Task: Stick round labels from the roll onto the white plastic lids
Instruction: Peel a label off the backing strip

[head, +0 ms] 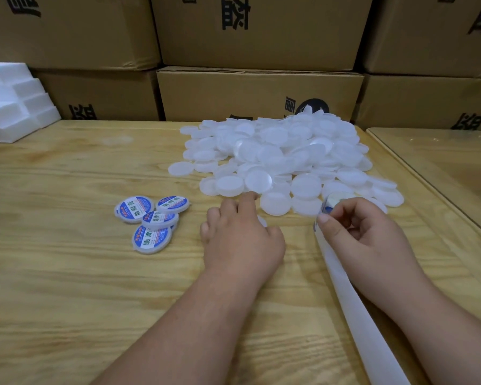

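- Dozens of plain round white plastic lids heaped at far centre of pale wooden table, against stacked brown cardboard boxes; most of the job judged undone.
- Long white strip of label backing paper trailing toward lower right, under right hand.
- Left hand flat, fingers loosely spread, covering one loose lid near the heap; holding it ready, apparently.
- Four finished lids with blue-and-white round labels clustered left.
- Right thumb and fingers curled, pinching a blue-edged round label at strip's end; peeling step in hand.
- Next: free label fully, centre over lid, press flat without creases.
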Available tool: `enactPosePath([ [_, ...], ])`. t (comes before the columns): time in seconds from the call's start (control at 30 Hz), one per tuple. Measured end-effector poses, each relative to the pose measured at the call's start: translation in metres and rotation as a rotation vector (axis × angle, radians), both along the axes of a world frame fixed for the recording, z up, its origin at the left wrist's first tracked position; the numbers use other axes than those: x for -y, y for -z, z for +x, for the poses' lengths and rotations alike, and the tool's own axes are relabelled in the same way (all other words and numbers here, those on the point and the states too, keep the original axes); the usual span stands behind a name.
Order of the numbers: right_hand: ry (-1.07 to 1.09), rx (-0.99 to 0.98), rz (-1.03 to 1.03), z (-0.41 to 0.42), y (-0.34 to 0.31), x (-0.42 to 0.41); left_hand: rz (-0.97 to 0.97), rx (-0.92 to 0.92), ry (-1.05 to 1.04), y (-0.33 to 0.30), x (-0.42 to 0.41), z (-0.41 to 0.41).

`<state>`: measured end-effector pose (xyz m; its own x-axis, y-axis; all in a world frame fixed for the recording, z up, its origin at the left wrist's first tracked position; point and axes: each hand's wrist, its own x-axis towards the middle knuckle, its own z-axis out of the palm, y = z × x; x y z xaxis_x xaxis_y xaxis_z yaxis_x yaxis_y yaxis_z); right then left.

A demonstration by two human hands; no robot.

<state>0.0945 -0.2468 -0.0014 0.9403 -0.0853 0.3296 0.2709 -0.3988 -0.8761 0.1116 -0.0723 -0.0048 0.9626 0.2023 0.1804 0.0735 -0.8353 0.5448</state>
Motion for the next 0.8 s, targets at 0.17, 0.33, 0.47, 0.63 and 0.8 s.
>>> enactPosePath([
  [0.17, 0.068, -0.086, -0.092, -0.0011, -0.0017, 0.001, -0.036, -0.001, 0.099, 0.0021, 0.0007, 0.0007],
  [0.33, -0.001, -0.142, -0.088, -0.0029, -0.0031, -0.0001, -0.241, 0.101, 0.273, 0.005, -0.0004, 0.0023],
  [0.47, -0.065, -0.158, -0.045, -0.0022, -0.003, 0.0024, -0.324, 0.155, 0.375, 0.0035, -0.0005, 0.0026],
  [0.63, -0.13, -0.184, 0.081, -0.0021, -0.0027, 0.0034, -0.411, 0.181, 0.486, -0.0016, -0.0024, -0.0017],
  [0.8, -0.215, -0.221, 0.234, -0.0042, -0.0077, 0.0003, -0.419, 0.218, 0.475, -0.0021, 0.0037, -0.004],
])
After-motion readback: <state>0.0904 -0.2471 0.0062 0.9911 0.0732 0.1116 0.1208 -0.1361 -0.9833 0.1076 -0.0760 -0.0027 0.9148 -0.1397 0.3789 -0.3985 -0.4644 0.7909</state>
